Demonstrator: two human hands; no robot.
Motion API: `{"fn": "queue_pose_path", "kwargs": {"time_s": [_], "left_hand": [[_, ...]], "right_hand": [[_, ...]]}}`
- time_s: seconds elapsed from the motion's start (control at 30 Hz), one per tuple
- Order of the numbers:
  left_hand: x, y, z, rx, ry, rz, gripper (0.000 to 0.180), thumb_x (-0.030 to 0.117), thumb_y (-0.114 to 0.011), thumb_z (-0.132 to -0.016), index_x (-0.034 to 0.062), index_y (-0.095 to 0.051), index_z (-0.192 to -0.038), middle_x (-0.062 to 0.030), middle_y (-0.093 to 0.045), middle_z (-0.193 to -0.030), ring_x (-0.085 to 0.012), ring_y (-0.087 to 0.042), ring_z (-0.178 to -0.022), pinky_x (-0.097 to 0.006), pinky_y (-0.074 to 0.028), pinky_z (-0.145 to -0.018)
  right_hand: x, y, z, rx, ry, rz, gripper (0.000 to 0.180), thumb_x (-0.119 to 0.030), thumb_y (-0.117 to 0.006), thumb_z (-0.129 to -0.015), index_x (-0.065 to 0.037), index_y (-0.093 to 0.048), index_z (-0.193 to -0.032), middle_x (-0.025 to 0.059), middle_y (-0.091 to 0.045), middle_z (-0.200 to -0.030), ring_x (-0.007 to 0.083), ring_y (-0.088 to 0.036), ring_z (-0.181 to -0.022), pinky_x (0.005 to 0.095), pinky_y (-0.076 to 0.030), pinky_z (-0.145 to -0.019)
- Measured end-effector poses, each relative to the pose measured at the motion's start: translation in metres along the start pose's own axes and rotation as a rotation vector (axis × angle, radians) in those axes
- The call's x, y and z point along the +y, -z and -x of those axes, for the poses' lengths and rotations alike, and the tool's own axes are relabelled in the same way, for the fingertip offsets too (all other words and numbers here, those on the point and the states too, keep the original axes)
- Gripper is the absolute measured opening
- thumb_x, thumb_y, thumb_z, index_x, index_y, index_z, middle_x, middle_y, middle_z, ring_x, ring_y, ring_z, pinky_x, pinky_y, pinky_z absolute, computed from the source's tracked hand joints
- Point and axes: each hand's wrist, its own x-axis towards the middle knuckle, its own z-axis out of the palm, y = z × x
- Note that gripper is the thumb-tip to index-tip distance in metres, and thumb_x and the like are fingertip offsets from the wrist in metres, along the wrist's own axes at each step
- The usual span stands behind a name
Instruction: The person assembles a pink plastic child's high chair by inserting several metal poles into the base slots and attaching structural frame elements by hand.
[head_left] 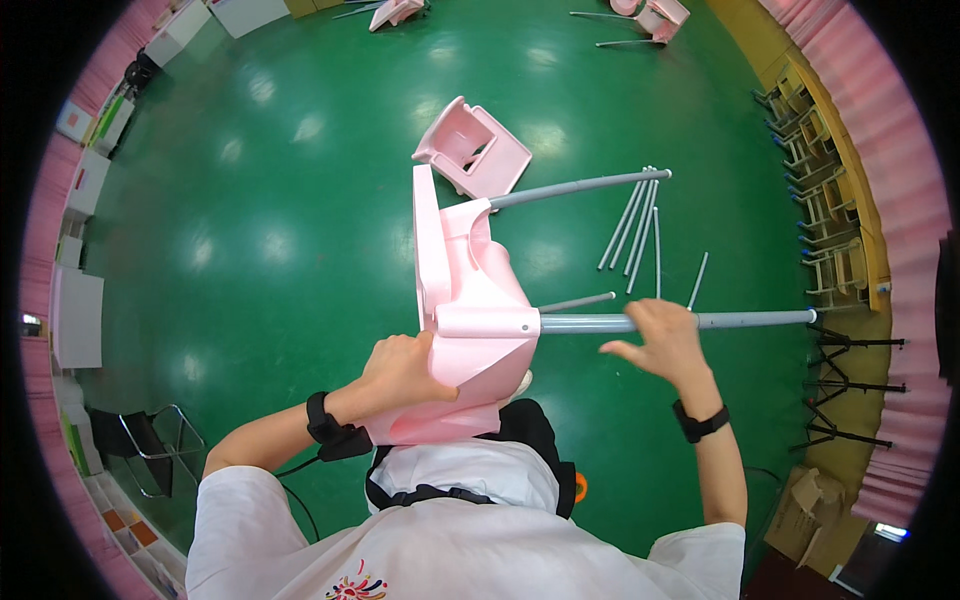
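I hold a pink plastic chair seat (470,300) turned on its side against my body. My left hand (400,370) grips its lower left edge. Two grey metal legs stick out of it to the right: an upper leg (580,187) and a lower leg (740,320). My right hand (662,340) is wrapped around the lower leg near its middle, thumb spread out. A short grey rod (580,301) lies just above that leg by the seat.
A second pink chair part (470,150) lies on the green floor beyond the seat. Several loose grey rods (635,225) lie to the right. More pink chair pieces (655,18) are at the far end. Small wooden chairs (830,200) line the right wall; black stands (850,385) stand nearby.
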Motion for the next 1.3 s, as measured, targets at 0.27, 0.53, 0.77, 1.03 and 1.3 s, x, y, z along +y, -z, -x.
{"fn": "queue_pose_path", "kwargs": {"time_s": [0.27,0.53,0.77,1.03,1.3], "left_hand": [[0.001,0.0,-0.008,0.026,-0.087,0.01,0.052,0.036,-0.072,-0.059,-0.0086,-0.058,-0.081,-0.0234,-0.061,-0.063,-0.0382,-0.063,-0.06,-0.042,-0.053,-0.059],[0.008,-0.002,-0.017,-0.027,-0.069,0.012,0.054,0.039,-0.073,-0.059,-0.0069,-0.059,-0.083,-0.0231,-0.063,-0.067,-0.0381,-0.063,-0.062,-0.041,-0.052,-0.063],[0.009,-0.001,-0.022,-0.024,-0.063,-0.009,0.051,0.037,-0.072,-0.057,-0.0063,-0.061,-0.083,-0.0223,-0.063,-0.066,-0.0378,-0.065,-0.064,-0.041,-0.054,-0.062],[0.015,-0.001,-0.024,-0.006,-0.053,-0.001,0.051,0.037,-0.073,-0.057,-0.005,-0.062,-0.084,-0.0215,-0.064,-0.067,-0.0375,-0.065,-0.063,-0.042,-0.054,-0.063],[0.017,-0.004,-0.031,0.008,-0.051,-0.008,0.056,0.041,-0.074,-0.057,-0.0056,-0.061,-0.085,-0.0224,-0.064,-0.069,-0.0385,-0.065,-0.064,-0.043,-0.054,-0.062]], "right_hand": [[-0.028,-0.012,-0.039,-0.375,-0.087,-0.149,0.045,-0.05,-0.052,-0.091,-0.006,-0.06,-0.094,0.0153,-0.064,-0.071,0.0373,-0.062,-0.069,0.0456,-0.047,-0.06],[-0.019,-0.01,-0.034,-0.306,-0.205,-0.314,0.039,-0.047,-0.056,-0.089,-0.009,-0.065,-0.091,0.0128,-0.064,-0.069,0.0336,-0.062,-0.066,0.0436,-0.047,-0.059],[-0.025,-0.005,-0.042,-0.413,-0.373,-0.239,0.043,-0.052,-0.061,-0.084,-0.012,-0.072,-0.094,0.0117,-0.066,-0.068,0.0332,-0.065,-0.069,0.0416,-0.05,-0.068],[-0.017,-0.014,-0.039,-0.305,-0.446,-0.288,0.04,-0.05,-0.069,-0.078,-0.014,-0.076,-0.093,0.0115,-0.068,-0.069,0.0329,-0.065,-0.069,0.0419,-0.05,-0.064],[-0.011,-0.018,-0.041,-0.258,-0.4,-0.301,0.04,-0.049,-0.071,-0.077,-0.013,-0.077,-0.093,0.0106,-0.068,-0.069,0.0301,-0.065,-0.066,0.0388,-0.05,-0.061]]}}
